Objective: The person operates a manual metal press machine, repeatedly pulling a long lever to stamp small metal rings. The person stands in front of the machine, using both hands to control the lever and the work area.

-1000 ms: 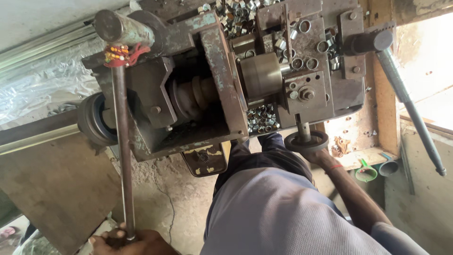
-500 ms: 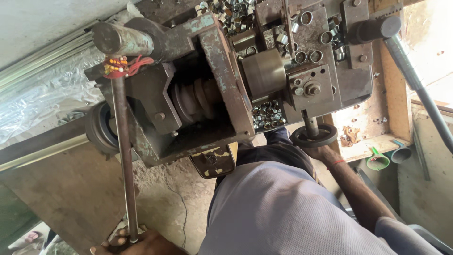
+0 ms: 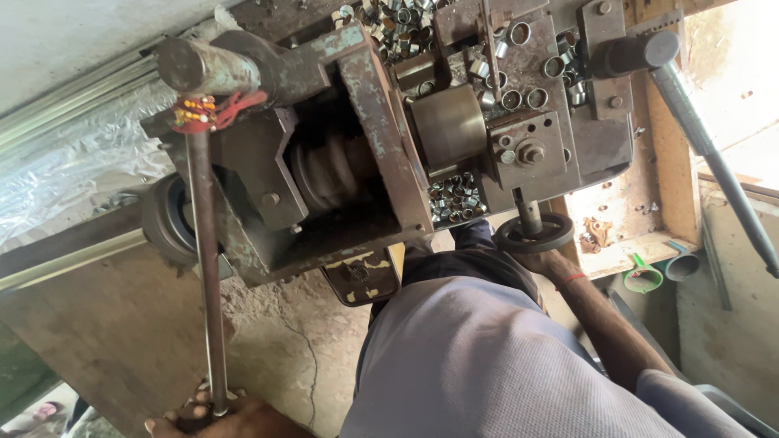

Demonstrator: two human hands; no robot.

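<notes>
Our view has slid right; left hand (image 3: 219, 415) still grips the lever (image 3: 207, 276) at seven o'clock, right hand (image 3: 545, 258) clasping the handwheel (image 3: 534, 235).

left hand (image 3: 213, 415) gripping lower end of long steel lever rod (image 3: 204, 268) | right hand (image 3: 542, 258) under small black handwheel (image 3: 535, 234), touching | rusty grey-green press machine (image 3: 381, 130) | short metal rings (image 3: 454, 199) heaped

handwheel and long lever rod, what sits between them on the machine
In the head view, between the handwheel and the lever rod sit the rusty machine frame with its thick screw and a pile of small metal rings.
</notes>
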